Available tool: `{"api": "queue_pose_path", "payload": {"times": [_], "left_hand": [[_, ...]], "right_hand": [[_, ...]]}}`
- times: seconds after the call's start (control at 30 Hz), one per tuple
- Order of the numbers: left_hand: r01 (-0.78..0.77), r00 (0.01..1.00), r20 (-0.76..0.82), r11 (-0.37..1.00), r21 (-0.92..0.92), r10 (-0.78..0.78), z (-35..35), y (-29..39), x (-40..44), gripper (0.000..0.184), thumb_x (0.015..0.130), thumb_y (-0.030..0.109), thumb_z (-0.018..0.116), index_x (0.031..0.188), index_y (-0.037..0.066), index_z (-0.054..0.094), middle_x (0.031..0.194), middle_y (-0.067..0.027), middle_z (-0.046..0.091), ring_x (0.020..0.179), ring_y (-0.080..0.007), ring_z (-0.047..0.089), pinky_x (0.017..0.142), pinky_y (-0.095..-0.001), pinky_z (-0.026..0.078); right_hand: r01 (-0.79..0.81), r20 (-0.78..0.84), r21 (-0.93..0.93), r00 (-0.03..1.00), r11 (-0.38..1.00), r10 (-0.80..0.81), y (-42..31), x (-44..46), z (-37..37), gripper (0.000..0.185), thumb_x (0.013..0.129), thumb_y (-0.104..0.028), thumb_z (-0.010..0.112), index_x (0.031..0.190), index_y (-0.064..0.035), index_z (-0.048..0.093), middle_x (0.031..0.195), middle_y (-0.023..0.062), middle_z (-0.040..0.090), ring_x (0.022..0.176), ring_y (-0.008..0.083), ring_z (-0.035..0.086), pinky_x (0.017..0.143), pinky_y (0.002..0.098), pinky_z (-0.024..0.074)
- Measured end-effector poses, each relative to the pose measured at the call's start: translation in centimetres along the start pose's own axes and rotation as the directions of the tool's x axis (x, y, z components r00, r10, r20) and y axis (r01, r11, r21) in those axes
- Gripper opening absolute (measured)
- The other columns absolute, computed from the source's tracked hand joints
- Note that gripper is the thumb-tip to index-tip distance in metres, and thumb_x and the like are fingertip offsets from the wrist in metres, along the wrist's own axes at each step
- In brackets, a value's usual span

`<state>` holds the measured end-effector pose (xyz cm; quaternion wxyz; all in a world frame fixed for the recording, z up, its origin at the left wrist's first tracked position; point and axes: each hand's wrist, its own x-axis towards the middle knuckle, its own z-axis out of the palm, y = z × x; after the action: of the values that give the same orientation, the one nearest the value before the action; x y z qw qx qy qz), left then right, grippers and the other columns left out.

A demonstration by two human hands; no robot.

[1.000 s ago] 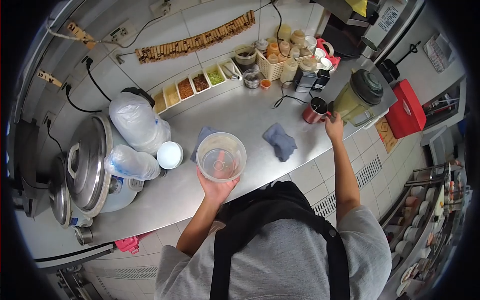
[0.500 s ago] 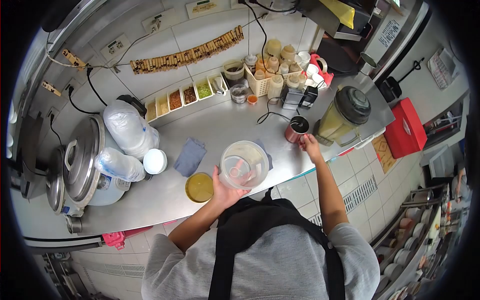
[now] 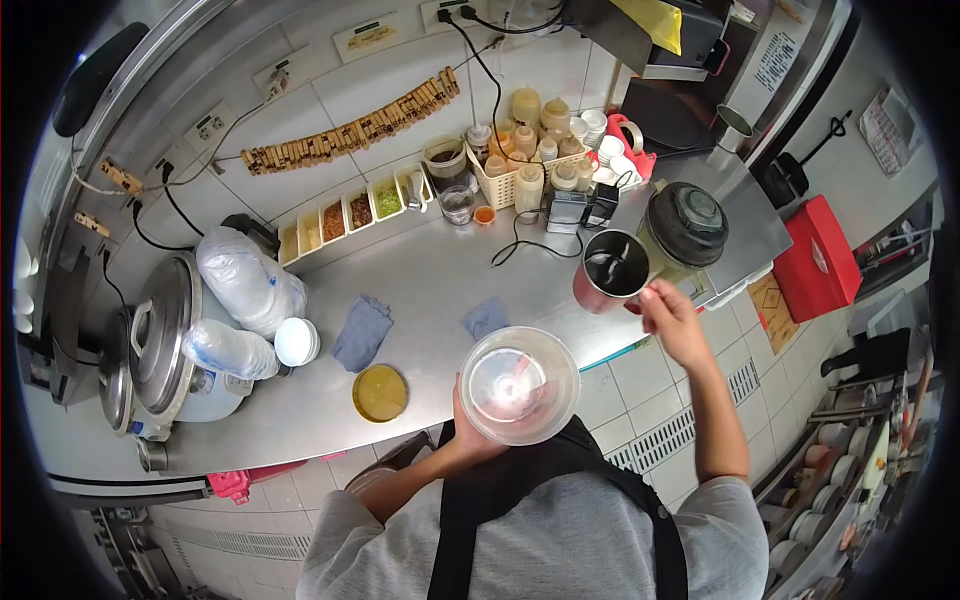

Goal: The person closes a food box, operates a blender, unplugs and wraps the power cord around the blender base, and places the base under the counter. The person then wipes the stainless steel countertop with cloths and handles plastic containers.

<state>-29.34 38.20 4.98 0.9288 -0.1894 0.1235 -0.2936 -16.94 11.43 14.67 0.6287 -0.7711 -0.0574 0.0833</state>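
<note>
My left hand [image 3: 470, 432] is wrapped round the side and underside of a clear round plastic tub [image 3: 555, 375], held near my chest with its mouth upward. Through its wall my fingers show faintly. My right hand [image 3: 676, 322] grips the handle of a red metal mug [image 3: 594, 296]. The mug is tilted a little, and its dark inside shows some pale, shiny shapes that I cannot make out. Just beyond the mug stands a blender jug [image 3: 690, 230] with a black lid. A folded blue cloth [image 3: 487, 318] lies on the counter behind the tub.
On the steel counter [image 3: 430, 275] are another blue cloth [image 3: 363, 332], a round yellowish dish [image 3: 380, 393], bagged cups [image 3: 245, 280] and a large lidded pot [image 3: 165, 335]. Topping trays [image 3: 347, 215] and a basket of bottles [image 3: 497, 187] line the wall. A red bin [image 3: 817, 258] stands right.
The red mug has come up off the counter in my right hand, closer to me. My left hand has brought the tub nearer my body and slightly right. The view has shifted.
</note>
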Motion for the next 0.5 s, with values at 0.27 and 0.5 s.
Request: {"api": "queue_pose_path", "payload": {"times": [0.27,0.5], "left_hand": [[-0.049,0.979,-0.194,0.994,0.1,0.068,0.0,1.2,0.1,0.07,0.083,0.054,0.036,0.141,0.016,0.026,0.145,-0.0005,0.029,0.126,-0.0372,0.035,0.108,-0.0509,0.024],[-0.05,0.976,-0.159,0.866,0.498,0.148,3.6,1.2,-0.4,0.067,0.085,0.055,0.033,0.141,0.018,0.026,0.146,0.0033,0.028,0.126,-0.0399,0.033,0.107,-0.0523,0.025]], "right_hand": [[0.139,0.037,-0.091,0.99,0.986,-0.137,-14.4,-6.4,-0.4,0.017,0.09,-0.017,0.054,0.082,-0.0014,0.054,0.07,0.0005,0.053,0.059,0.0056,0.048,0.053,0.0204,0.0385],[0.605,0.0,-0.366,0.76,0.707,-0.65,-20.1,-9.1,2.1,0.042,0.073,-0.037,0.072,0.067,-0.0003,0.053,0.063,0.008,0.054,0.054,0.0191,0.052,0.051,0.0271,0.0399]]}}
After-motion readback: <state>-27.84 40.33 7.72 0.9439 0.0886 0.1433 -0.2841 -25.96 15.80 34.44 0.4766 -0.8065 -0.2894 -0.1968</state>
